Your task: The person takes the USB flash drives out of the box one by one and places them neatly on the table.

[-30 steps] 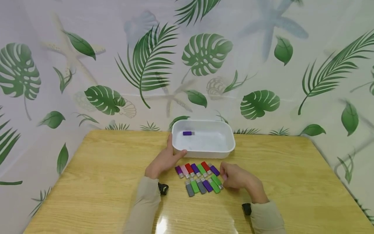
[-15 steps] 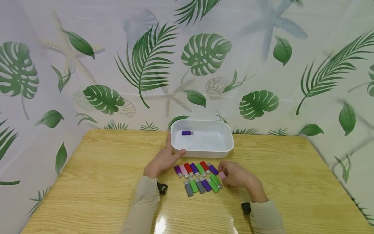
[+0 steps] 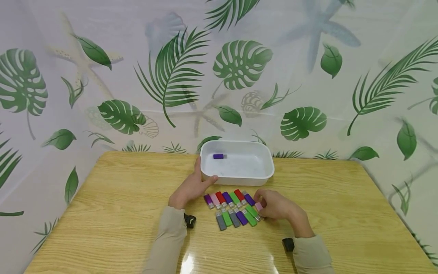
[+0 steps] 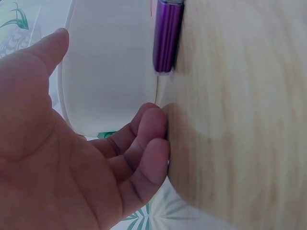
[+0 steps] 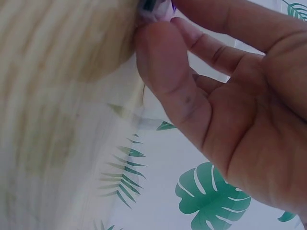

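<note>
A white rectangular box (image 3: 237,181) stands at the back of the table with one purple USB flash drive (image 3: 218,156) inside. My left hand (image 3: 192,188) rests against the box's left end, thumb by the near rim; in the left wrist view its fingers are loosely bent beside the wall. My right hand (image 3: 276,204) pinches a pink USB flash drive (image 3: 258,206) at the right end of two rows of drives. The back row has several red, green, pink and purple drives, such as a red one (image 3: 240,195); the front row has grey ones (image 3: 221,221), green and purple.
The wooden table (image 3: 119,213) reaches out on both sides of the drives. A leaf-patterned cloth (image 3: 246,106) hangs behind the table and along its sides, close to the back of the box.
The pink drive has come into sight in my right fingers, at the right end of the rows, and has shifted slightly left. The left hand and the box keep their places.
</note>
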The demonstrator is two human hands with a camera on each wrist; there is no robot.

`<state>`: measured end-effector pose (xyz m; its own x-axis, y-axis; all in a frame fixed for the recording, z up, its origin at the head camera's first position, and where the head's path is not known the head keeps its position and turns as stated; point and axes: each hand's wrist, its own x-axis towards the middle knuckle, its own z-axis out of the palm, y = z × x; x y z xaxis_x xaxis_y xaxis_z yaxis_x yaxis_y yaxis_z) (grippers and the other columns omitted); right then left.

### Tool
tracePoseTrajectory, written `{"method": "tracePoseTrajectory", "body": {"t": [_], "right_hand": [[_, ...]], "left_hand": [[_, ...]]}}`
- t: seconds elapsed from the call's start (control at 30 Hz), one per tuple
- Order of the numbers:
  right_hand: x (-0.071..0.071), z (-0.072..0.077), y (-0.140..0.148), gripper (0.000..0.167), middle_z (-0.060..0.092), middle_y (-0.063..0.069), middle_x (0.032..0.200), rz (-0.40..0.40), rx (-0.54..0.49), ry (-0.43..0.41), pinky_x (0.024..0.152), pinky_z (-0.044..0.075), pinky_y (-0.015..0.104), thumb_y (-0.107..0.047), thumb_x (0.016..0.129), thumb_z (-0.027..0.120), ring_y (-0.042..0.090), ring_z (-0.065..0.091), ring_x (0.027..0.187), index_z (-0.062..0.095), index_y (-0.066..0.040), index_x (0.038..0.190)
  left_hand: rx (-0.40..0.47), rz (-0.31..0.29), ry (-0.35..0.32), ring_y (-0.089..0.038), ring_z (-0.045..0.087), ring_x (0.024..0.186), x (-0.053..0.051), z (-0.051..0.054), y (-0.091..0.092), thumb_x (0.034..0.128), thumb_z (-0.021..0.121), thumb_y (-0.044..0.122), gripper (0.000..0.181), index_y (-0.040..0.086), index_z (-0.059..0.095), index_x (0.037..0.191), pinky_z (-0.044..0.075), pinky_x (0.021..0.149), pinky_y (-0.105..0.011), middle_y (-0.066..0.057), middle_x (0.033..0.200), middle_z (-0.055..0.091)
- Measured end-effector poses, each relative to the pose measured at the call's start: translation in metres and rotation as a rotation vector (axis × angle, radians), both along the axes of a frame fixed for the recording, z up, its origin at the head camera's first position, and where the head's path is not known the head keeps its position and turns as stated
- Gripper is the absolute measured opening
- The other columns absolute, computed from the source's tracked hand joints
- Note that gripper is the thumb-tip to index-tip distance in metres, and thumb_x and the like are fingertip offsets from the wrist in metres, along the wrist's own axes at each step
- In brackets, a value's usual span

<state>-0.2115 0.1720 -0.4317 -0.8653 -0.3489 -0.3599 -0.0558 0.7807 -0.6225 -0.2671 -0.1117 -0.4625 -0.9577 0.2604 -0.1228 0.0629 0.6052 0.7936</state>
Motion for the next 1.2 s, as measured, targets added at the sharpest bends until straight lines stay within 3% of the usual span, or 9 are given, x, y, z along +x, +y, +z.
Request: {"method": "tracePoseTrajectory", "body": {"t": [0.57,0.93,1.2], "right_hand": [[-0.0056,0.0007,-0.0009,0.049,0.058,0.008,0.083,0.038,-0.021,0.013,0.048,0.043,0.028,0.005,0.088,0.067,0.017,0.053,0.053,0.057,-0.009,0.134],[-0.0031,-0.0010,-0.0009,0.032,0.058,0.008,0.084,0.000,-0.015,0.003,0.049,0.045,0.029,0.006,0.087,0.068,0.019,0.054,0.057,0.061,-0.008,0.115],[-0.0019,-0.0009,0.0023,0.023,0.054,0.006,0.080,0.021,0.017,0.010,0.050,0.045,0.029,0.003,0.087,0.069,0.016,0.051,0.054,0.059,-0.005,0.106]], "left_hand": [[-0.007,0.005,0.007,-0.039,0.055,0.125,-0.0040,0.0028,-0.0017,0.0945,0.056,0.060,0.104,0.018,-0.015,0.159,0.043,0.104,-0.054,-0.029,0.147,0.044],[-0.011,-0.001,0.006,-0.035,0.059,0.116,-0.0034,-0.0004,-0.0013,0.0940,0.056,0.061,0.105,0.017,-0.014,0.159,0.045,0.102,-0.052,-0.030,0.144,0.047],[-0.008,-0.005,0.002,-0.034,0.059,0.117,-0.0015,-0.0019,-0.0016,0.0941,0.055,0.061,0.105,0.015,-0.015,0.158,0.045,0.103,-0.051,-0.030,0.144,0.047]]}}
